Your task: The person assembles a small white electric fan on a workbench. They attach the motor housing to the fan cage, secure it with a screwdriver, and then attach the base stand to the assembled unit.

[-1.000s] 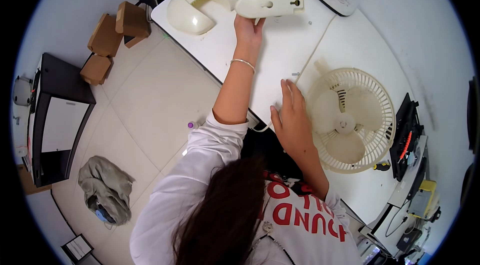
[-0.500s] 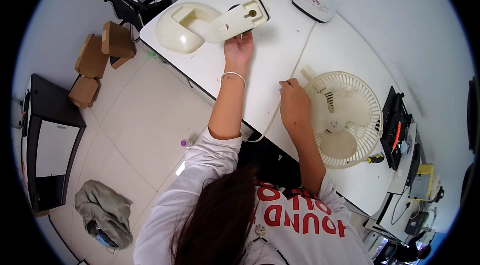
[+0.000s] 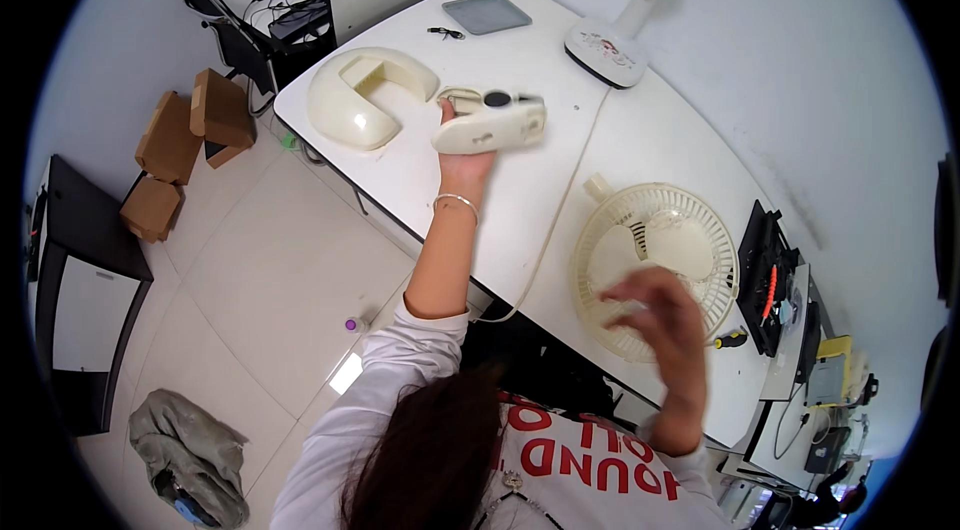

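Note:
My left hand (image 3: 462, 162) grips a cream plastic fan housing piece (image 3: 490, 122) and holds it just above the white table (image 3: 500, 220). A power cord (image 3: 560, 200) runs from it across the table toward me. To its left lies a cream U-shaped fan base cover (image 3: 365, 95). My right hand (image 3: 660, 315) is blurred in the air over the near edge of the cream round fan grille (image 3: 655, 265), fingers spread, holding nothing.
A white fan stand with motor head (image 3: 625, 35) and a grey tray (image 3: 487, 13) lie at the far end of the table. A screwdriver (image 3: 728, 338) rests beside the grille. Cardboard boxes (image 3: 190, 145) and a grey cloth heap (image 3: 190, 455) sit on the floor at left.
My left hand has drawn the housing piece back toward me and to the right, away from the base cover. My right hand has lifted off the table and swung right over the grille.

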A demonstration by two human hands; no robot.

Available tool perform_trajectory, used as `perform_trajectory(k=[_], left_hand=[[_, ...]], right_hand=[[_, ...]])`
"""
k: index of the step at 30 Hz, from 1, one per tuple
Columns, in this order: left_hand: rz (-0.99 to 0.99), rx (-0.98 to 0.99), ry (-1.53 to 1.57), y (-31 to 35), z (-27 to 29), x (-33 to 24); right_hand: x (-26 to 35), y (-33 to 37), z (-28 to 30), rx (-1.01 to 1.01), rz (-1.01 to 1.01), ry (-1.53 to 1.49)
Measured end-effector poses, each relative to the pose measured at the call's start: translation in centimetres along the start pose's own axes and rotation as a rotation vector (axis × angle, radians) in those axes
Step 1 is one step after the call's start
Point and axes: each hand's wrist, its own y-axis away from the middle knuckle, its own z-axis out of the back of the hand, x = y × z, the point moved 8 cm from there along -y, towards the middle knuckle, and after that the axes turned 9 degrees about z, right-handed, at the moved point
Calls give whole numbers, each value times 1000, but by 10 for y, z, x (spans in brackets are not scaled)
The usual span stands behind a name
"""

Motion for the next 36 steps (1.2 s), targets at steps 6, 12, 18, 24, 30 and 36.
perform_trajectory(k=[6,12,18,24,30,36], left_hand=[[-136,184,-76,10,-29,-1],[23,536,-44,22,-64,20],[23,325,-50,13,-48,22],[-16,192,-100,18,-41,19],[56,312,-32,19,-48,20],[86,335,54,24,-57,23]], right_hand=[[95,-50,93,-223,333,145],[-46,-209,141,211,-114,519],[-184,-282,130,365,-54,818],[-216,-298,107,450,194,1040],[-220,-307,104,558,385,1248],[-113,-294,120,306,387,995]])
